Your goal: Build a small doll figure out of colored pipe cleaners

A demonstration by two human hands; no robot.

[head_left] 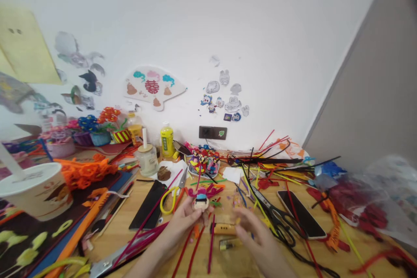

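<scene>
My left hand holds a small fuzzy doll head between thumb and fingers. It has a cream face, a blue and black band, and magenta fuzzy stems on top. Right of it, my right hand is held low over the table, with thumb and fingers apart. Its fingertips are beside the end of a small yellow-orange tool; whether they touch it is unclear. A clear little bottle with a yellow label lies just below that tool. Red and magenta pipe cleaners lie between my hands.
Black-handled scissors and a phone lie to the right. Yellow-handled scissors and a black slab are at left. Finished fuzzy dolls stand in a tray behind. A paper cup is at far left, plastic bags far right.
</scene>
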